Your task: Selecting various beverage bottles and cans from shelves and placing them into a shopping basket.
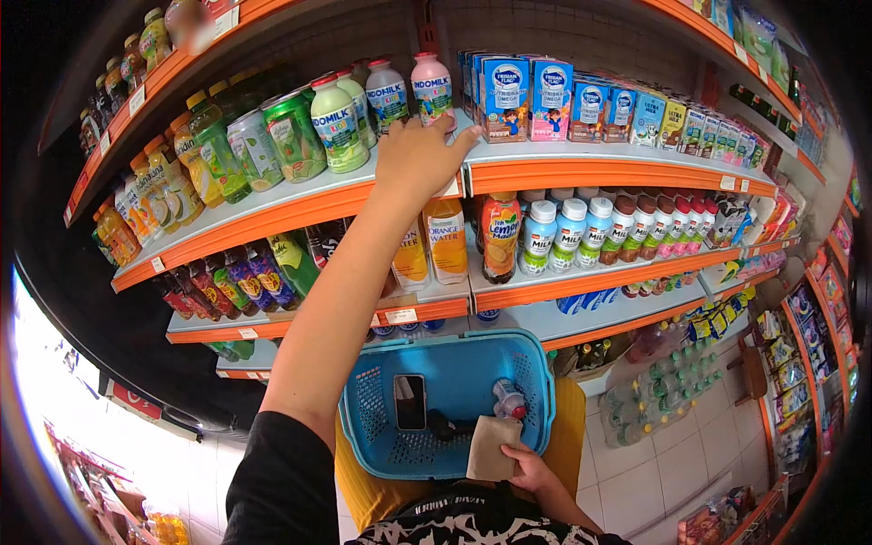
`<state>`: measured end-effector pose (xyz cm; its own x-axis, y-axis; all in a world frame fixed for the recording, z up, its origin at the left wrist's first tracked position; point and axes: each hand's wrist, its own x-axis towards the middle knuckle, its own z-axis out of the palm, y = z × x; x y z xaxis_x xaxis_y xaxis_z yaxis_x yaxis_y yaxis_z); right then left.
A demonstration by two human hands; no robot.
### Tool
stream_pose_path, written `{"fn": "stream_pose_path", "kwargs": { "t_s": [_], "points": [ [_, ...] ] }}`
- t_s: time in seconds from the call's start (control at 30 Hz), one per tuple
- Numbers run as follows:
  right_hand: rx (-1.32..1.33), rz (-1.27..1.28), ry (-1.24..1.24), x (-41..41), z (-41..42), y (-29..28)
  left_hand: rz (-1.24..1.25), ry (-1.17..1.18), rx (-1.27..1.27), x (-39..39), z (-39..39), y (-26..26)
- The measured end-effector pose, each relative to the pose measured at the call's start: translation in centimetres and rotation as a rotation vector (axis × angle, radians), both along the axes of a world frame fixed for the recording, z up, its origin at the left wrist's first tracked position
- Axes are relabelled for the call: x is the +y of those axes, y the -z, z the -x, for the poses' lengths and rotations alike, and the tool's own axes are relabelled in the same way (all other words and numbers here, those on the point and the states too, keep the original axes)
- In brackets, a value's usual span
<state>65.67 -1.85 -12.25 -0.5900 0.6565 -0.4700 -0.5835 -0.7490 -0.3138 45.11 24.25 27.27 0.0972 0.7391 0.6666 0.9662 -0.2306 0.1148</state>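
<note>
My left hand (419,157) reaches to the shelf, fingers spread, its fingertips at the bases of a grey-capped Indomilk bottle (387,92) with a red lid and a pink Indomilk bottle (432,85). Whether it grips either one cannot be told. A green Indomilk bottle (338,129) stands to its left. In my right hand (530,469) is a folded brown cloth or pouch (492,449), over the near right rim of a blue plastic basket (446,470). Inside the basket lie a smartphone (410,403), a small bottle with a red cap (508,399) and a dark object (443,428).
Orange-edged shelves (613,174) span the front, with milk cartons (504,99) at the right and drink cans (293,139) at the left. Lower down stand small milk bottles (541,238). Plastic-wrapped bottles (654,395) sit on the tiled floor. Beneath the basket is a yellow surface (569,422).
</note>
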Motion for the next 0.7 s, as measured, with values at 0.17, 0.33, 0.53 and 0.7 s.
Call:
{"fn": "stream_pose_path", "kwargs": {
  "t_s": [0.17,0.33,0.53,0.7],
  "points": [
    [0.008,0.026,-0.001,0.1,0.0,0.4,-0.008,-0.029,0.002,-0.1,-0.2,0.1],
    [0.013,-0.01,0.044,0.1,-0.5,0.9,-0.665,0.506,-0.071,-2.0,0.5,2.4],
    [0.207,-0.223,0.332,-0.6,-2.6,-0.6,0.094,0.699,-0.219,-12.6,-0.6,27.9],
    [0.179,-0.193,0.423,-1.7,-4.1,-1.7,0.676,0.594,-0.562,-21.0,-5.3,44.0]
  ]
}}
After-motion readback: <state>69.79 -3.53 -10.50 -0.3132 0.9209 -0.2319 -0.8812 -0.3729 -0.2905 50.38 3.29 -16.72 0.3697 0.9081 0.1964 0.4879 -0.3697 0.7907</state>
